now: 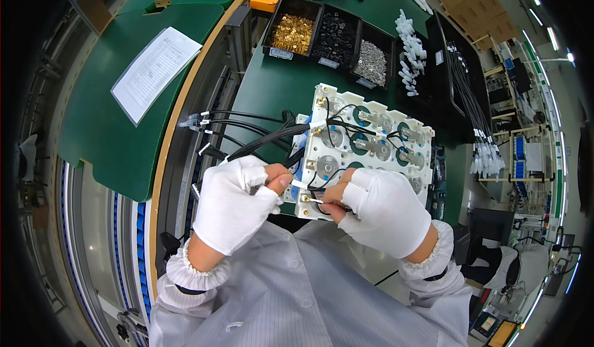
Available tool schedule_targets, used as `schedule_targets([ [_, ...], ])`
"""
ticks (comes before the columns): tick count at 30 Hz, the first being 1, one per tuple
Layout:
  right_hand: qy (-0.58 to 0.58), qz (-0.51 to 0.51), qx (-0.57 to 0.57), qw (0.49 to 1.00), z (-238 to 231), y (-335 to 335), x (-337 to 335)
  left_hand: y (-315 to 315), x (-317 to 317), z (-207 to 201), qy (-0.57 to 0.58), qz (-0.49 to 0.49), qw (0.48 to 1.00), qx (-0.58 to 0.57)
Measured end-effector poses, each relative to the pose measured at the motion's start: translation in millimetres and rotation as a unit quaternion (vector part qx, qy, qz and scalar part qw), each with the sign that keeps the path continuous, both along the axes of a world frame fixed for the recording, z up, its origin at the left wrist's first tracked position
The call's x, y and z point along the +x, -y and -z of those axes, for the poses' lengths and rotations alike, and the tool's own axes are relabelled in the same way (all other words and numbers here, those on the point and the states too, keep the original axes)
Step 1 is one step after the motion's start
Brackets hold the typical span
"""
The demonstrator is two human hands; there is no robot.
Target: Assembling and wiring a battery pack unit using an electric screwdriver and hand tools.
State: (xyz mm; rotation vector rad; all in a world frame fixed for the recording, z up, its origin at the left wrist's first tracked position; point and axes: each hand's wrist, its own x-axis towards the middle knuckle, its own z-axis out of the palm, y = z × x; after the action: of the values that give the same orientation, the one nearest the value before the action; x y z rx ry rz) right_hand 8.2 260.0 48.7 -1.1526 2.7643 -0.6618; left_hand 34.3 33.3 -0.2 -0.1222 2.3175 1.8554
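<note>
— Where's the white terminal board [365,139]?

— On the green table [272,87], just far of my hands, long axis running far-right. My right hand [380,211] pinches a white-tipped wire [312,199] at its near edge; my left hand [238,204] is clamped on the black cable bundle [260,138].

— Anything hidden?

— The terminal under my fingertips; I can't tell whether the wire's seated.

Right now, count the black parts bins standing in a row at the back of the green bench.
3, side by side: the left black bin holds brass-coloured pieces, the middle bin dark rings, the right bin silvery hardware. Others may lie outside the view.
</note>
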Motion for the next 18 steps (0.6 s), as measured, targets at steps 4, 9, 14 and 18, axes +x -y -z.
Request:
schedule_targets([
  [4, 0.004, 0.006, 0.002, 1.000, -1, 1, -1, -1, 2, 0, -0.007, 0.001, 1.000, -0.006],
  [9, -0.006, -0.066, 0.046, 0.997, -5, 1, -9, -1, 2, 3, -0.014, -0.021, 1.000, -0.005],
  [14, -0.151, -0.158, 0.122, 0.968, -12, 3, -9, -2, -2, -4, -0.012, -0.017, 1.000, -0.008],
  [18, -0.124, -0.152, 0.124, 0.973, -5, -5, -10, 0, -1, -1, -0.009, -0.017, 1.000, -0.012],
])
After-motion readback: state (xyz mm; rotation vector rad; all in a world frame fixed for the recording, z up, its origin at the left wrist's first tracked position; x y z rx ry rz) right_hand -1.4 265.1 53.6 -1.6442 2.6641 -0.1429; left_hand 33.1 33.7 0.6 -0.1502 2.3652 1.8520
